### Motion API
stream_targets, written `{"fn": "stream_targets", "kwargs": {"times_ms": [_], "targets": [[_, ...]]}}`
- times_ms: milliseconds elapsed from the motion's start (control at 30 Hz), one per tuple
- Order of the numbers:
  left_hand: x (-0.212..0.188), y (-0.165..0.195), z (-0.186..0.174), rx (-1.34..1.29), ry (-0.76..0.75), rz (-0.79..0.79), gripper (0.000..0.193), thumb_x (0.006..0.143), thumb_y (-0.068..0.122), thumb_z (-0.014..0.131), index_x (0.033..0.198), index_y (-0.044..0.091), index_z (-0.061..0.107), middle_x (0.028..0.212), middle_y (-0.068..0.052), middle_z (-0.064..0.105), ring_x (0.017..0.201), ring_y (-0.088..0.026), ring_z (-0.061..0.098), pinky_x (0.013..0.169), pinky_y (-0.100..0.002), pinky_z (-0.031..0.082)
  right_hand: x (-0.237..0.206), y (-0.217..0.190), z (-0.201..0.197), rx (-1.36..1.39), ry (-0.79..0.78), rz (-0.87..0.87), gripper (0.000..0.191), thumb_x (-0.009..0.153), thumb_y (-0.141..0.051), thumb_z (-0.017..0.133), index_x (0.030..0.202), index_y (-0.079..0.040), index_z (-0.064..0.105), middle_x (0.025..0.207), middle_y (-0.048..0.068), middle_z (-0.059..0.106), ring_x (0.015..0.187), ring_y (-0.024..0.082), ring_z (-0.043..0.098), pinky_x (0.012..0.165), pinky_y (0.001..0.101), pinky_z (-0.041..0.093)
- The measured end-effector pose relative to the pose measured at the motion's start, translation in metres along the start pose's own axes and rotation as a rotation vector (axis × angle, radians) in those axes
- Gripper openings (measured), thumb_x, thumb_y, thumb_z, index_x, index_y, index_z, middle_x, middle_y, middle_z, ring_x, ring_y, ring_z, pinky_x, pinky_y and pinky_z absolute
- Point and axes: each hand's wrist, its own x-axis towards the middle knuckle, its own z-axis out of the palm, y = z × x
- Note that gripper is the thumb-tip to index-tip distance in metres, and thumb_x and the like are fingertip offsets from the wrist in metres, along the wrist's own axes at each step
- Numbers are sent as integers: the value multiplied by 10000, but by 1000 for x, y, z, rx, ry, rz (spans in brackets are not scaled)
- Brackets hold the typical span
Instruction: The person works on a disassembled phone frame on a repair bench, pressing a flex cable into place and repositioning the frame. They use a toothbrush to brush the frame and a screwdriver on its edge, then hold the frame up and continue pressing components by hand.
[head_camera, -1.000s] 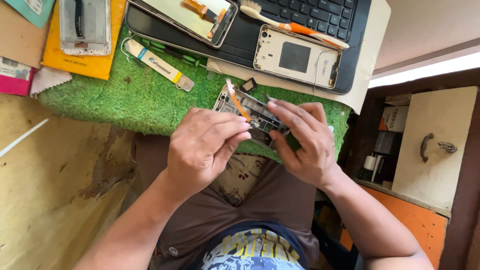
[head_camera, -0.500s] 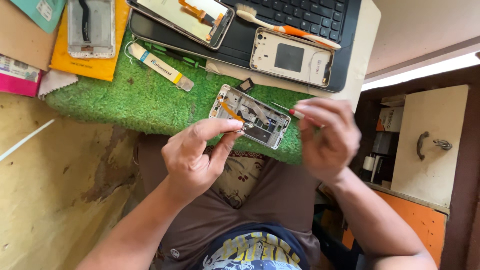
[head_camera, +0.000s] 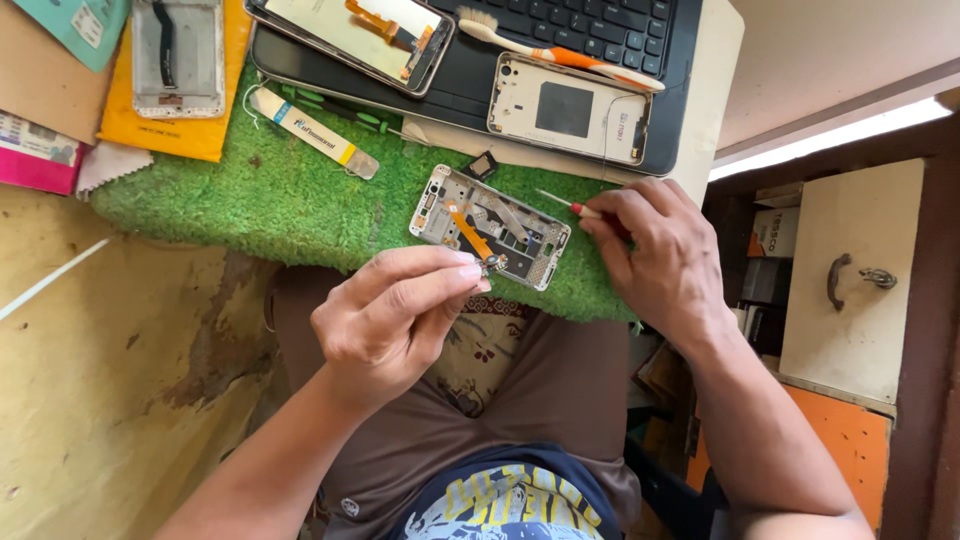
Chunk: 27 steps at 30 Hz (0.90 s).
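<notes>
An opened phone frame (head_camera: 490, 228) with an orange flex ribbon lies on the green turf mat (head_camera: 290, 200). My left hand (head_camera: 395, 315) pinches a tiny dark part (head_camera: 493, 265) between thumb and forefinger at the frame's near edge. To the right of the frame, my right hand (head_camera: 665, 255) rests on the mat holding a thin screwdriver with a red collar (head_camera: 568, 204), its tip pointing left. A small black square part (head_camera: 484, 165) lies just beyond the frame.
A laptop (head_camera: 600, 40) at the back carries a white phone back cover (head_camera: 568, 108), a phone screen (head_camera: 355, 35) and a toothbrush (head_camera: 560, 50). A white tube (head_camera: 312, 132) lies on the mat; another phone frame (head_camera: 178, 55) sits on yellow paper. A cabinet (head_camera: 850, 280) stands right.
My hands have moved apart off the phone frame. The left hand drew back toward me pinching the small part; the right hand shifted right and down onto the mat with the screwdriver.
</notes>
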Motion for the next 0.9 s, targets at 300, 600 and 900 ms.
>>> {"fn": "stream_targets", "kwargs": {"times_ms": [300,600,900], "targets": [[3,-1,-4,-7,-3,-24,207,923,4,832,1085,79,726,1025,-72,735,856,-144,754,713,-246,628,3,6,5,-55,233,-84,164,983,-214,824,1036,-75,756,1014,65,718,930,230,675,809,358,546],[0,-3,2,-108,-33,-116,225,898,-22,834,1085,72,750,990,-60,721,805,-121,724,703,-240,603,97,39,12,-105,149,-215,186,995,-125,740,1140,-9,760,1125,134,705,1028,303,611,955,442,451],[-2,-7,5,-134,-47,-126,255,888,-36,836,1104,71,754,990,-52,716,813,-123,729,710,-236,608,121,39,17,-59,162,-152,63,1040,-78,740,1028,-31,699,1035,97,672,994,273,620,926,439,444]]}}
